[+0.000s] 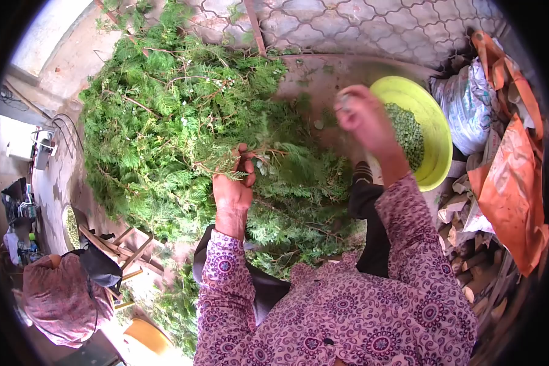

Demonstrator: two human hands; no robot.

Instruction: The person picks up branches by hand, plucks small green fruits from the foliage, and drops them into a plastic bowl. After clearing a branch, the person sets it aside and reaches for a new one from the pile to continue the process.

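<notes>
My left hand [232, 192] is closed round a leafy conifer sprig [268, 151], whose twigs stick out on both sides of the fingers. It hovers over a large heap of cut conifer branches [158, 122], with pale seed cones showing among the green. My right hand [366, 116] is raised at the left rim of a yellow basin [436, 122]. Its fingers are curled together and blurred, and what they hold is too smeared to name. Many small green cones [405, 134] lie in the basin, partly behind my right forearm.
A wire mesh [348, 30] runs along the back. White sacks [470, 110], an orange sheet [509, 195] and split wood [479, 274] stand to the right. Another person [61, 299] sits at the lower left, near a wooden frame [128, 247] and an orange basin [146, 335].
</notes>
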